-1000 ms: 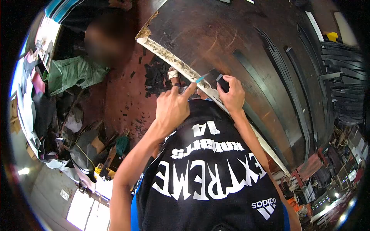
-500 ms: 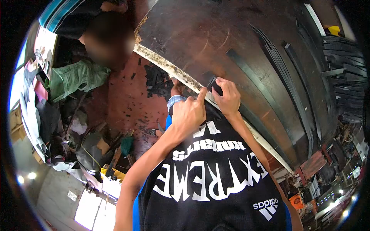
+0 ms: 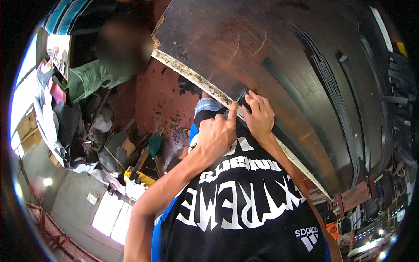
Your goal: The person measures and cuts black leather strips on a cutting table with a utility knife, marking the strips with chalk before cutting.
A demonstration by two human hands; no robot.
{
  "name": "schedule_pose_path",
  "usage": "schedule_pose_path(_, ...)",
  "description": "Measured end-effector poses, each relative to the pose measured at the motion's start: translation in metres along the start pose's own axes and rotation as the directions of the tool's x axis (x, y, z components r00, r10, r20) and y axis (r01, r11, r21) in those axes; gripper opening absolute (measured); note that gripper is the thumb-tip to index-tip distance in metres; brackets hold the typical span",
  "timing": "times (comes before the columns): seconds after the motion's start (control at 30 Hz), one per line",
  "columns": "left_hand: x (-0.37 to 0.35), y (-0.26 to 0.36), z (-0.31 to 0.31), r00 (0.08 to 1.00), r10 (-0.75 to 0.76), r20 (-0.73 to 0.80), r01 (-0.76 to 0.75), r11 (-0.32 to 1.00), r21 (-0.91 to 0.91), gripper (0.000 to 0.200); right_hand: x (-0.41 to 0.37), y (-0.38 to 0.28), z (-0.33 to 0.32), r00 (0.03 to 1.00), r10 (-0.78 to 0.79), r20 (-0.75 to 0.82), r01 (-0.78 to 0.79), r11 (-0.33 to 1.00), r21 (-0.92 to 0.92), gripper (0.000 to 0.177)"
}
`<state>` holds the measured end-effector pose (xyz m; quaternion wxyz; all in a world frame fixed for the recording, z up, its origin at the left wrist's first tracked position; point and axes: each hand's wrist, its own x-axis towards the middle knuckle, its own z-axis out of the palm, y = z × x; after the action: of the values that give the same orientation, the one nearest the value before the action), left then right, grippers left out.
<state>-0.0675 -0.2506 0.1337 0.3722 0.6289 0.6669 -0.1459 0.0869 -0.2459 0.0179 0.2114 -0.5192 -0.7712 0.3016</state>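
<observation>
At the white, worn edge (image 3: 190, 74) of a dark tabletop, both hands are close together. My left hand (image 3: 214, 133) has its index finger laid along the edge and its other fingers curled; a small dark bit shows beside them, but what they hold is hidden. My right hand (image 3: 259, 115) rests at the same edge, fingers bent around a short black strip (image 3: 241, 96) lying on the tabletop. The strip's near end is covered by the fingers.
Long black strips (image 3: 325, 76) lie across the tabletop (image 3: 218, 30), with more stacked at the far right. A person (image 3: 124, 48) is at the upper left near a green sack (image 3: 89, 78). Black scraps litter the red floor (image 3: 152, 105). Piled materials stand left.
The view has shifted slightly, so the tabletop strips sit further right. Both hands stay at the table edge; my right hand's fingers have spread a little around the black strip.
</observation>
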Motion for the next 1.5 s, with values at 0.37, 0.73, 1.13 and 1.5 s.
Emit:
schedule_pose_path(0.37, -0.007, -0.048, 0.064, 0.956, 0.186, -0.227, -0.205, 0.977, -0.062, 0.074, 0.002, -0.006, 0.001, 0.999, 0.018, -0.051, -0.019, 1.0, -0.017, 0.039)
schedule_pose_path(0.73, -0.008, -0.02, 0.015, 0.968, 0.181, -0.176, -0.195, 0.978, -0.071, 0.059, 0.005, -0.009, 0.004, 0.995, -0.03, -0.097, 0.025, 0.999, -0.045, 0.038)
schedule_pose_path(1.13, -0.004, -0.009, -0.005, 0.994, 0.106, 0.012, -0.106, 0.994, 0.023, 0.059, 0.002, -0.003, 0.002, 0.999, 0.028, -0.024, -0.028, 1.0, 0.005, 0.041)
schedule_pose_path(1.5, -0.004, -0.011, 0.014, 0.998, 0.014, -0.057, -0.017, 0.998, -0.058, 0.072, 0.002, -0.003, 0.003, 1.0, 0.006, 0.004, -0.005, 1.0, -0.029, 0.042)
